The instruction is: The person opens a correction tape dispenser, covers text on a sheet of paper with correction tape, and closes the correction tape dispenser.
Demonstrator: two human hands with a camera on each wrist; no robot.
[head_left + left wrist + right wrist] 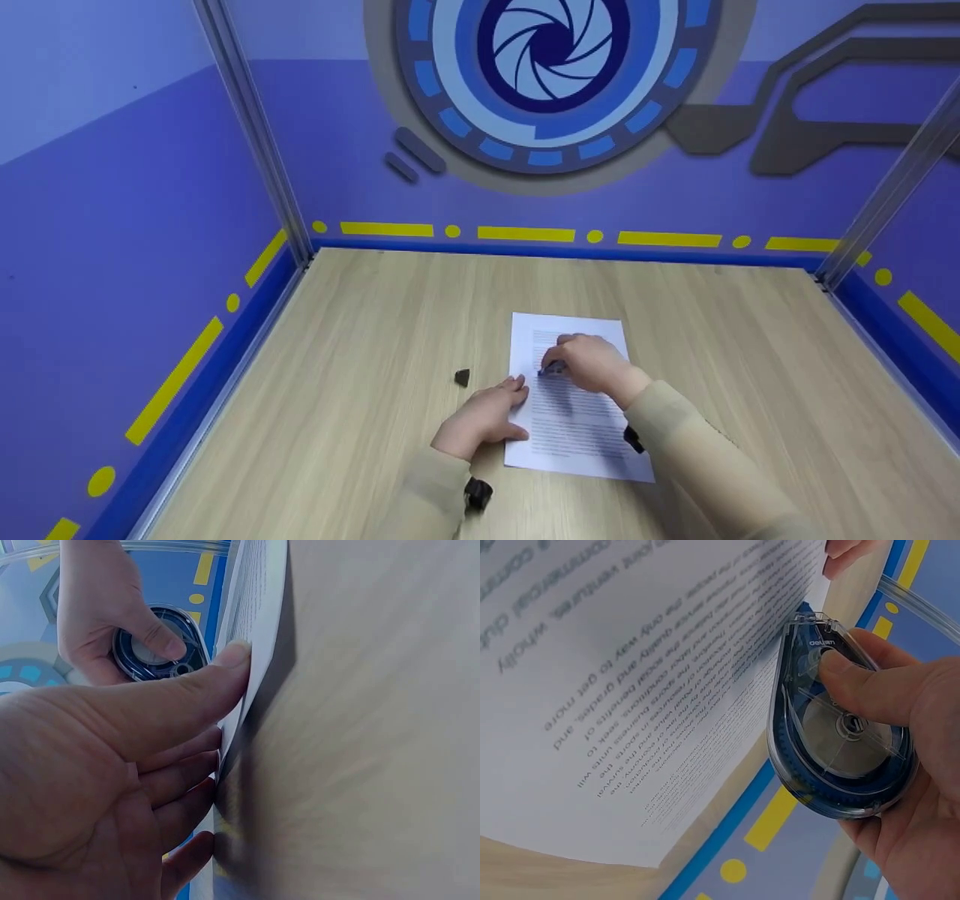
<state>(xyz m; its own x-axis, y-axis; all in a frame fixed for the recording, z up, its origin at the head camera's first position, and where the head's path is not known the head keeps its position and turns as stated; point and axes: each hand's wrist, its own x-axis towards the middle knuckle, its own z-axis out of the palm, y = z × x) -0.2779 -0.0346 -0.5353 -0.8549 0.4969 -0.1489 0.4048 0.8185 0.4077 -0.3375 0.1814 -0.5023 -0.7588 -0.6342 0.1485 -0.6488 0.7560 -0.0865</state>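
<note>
A printed sheet of paper (577, 442) lies on the wooden table. My right hand (594, 363) pinches a clear and dark-blue correction tape dispenser (791, 757) between thumb and fingers. Its tip (806, 607) is right at the printed lines, toward the sheet's left margin in the head view. With fingers and thumb spread, my left hand (484, 415) rests on the left edge of the paper, and the left wrist view shows its thumb (225, 664) along that edge.
Left of the paper, beyond my left hand, lies a small dark wedge-shaped piece (463, 377). Blue and purple panels (337, 150) wall in the table (360, 337) at the back and both sides, with metal posts (259, 135) at the corners.
</note>
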